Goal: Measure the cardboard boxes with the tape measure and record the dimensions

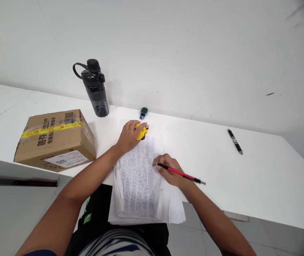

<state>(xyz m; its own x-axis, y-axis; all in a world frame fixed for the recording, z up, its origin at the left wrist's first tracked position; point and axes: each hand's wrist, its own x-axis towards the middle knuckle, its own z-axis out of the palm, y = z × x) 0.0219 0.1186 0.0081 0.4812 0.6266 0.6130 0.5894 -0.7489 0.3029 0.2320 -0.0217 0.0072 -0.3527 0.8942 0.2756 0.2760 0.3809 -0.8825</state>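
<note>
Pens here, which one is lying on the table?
The black pen with the pale band, on the right part of the table; the red-and-black pen is in your right hand.
</note>
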